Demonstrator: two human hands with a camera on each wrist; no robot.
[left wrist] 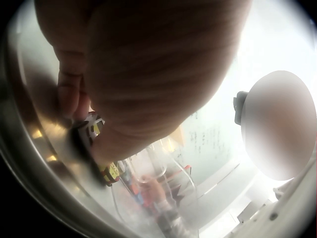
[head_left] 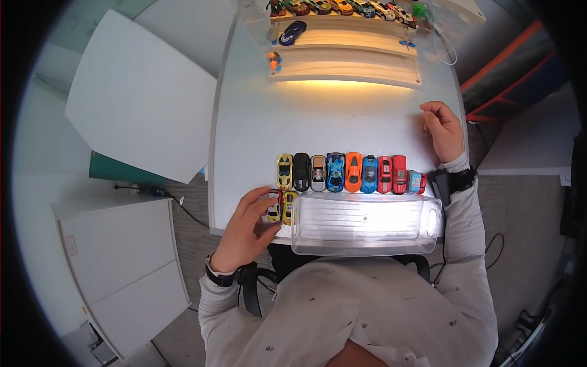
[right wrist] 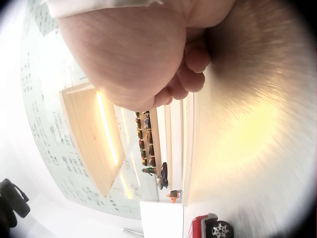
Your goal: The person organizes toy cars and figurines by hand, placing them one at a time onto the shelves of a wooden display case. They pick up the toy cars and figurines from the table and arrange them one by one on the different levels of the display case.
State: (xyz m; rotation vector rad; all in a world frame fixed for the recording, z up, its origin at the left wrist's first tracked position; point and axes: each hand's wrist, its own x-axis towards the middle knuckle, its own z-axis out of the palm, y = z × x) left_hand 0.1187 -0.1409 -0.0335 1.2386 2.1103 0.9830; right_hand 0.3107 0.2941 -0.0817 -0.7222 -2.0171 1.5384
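At the table's near left, my left hand (head_left: 243, 229) has fingers and thumb around a red-and-white toy car (head_left: 274, 210). The left wrist view catches that car (left wrist: 94, 123) between fingers and thumb, partly hidden by them. Beside it stands a yellow toy car (head_left: 289, 208). Just beyond is a row of toy cars, from a yellow one (head_left: 284, 172) past an orange one (head_left: 353, 172) to a red one (head_left: 399, 175). My right hand (head_left: 443, 131) is at the table's right side, fingers loosely curled, holding nothing. A red vehicle (right wrist: 200, 227) shows below it in the right wrist view.
A clear plastic box (head_left: 367, 249) sits at the near edge, against the yellow car. At the back is a lit wooden stepped shelf (head_left: 348, 66) bearing a dark blue car (head_left: 292, 33), a small orange figure (head_left: 274, 61) and several cars on top. A white cabinet (head_left: 122, 263) stands left.
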